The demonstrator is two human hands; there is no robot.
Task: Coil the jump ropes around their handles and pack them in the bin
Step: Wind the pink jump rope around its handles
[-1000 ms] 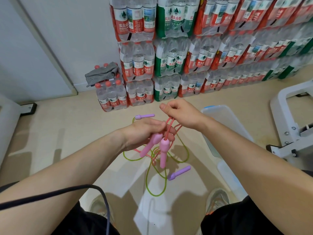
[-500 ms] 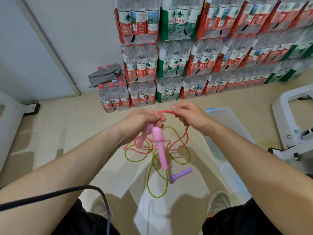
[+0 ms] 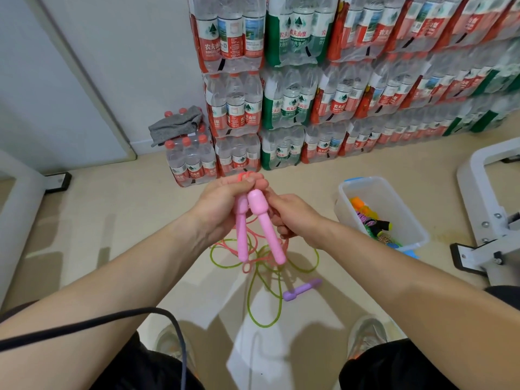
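both pink handles [image 3: 253, 229] are now drawn side by side, no longer swinging apart, and are clamped at their tops by the left hand [image 3: 222, 204], pink rope [image 3: 244, 175] looped above it; a strand is pinched by the right hand [image 3: 295, 218], close alongside; winding is judged barely begun, the green rope [image 3: 262, 326] is left on the floor, bundles are already seen in the bin [image 3: 363, 180]

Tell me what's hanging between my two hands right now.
In the head view, the two pink handles hang side by side between the left hand and the right hand; the left hand holds their upper ends.
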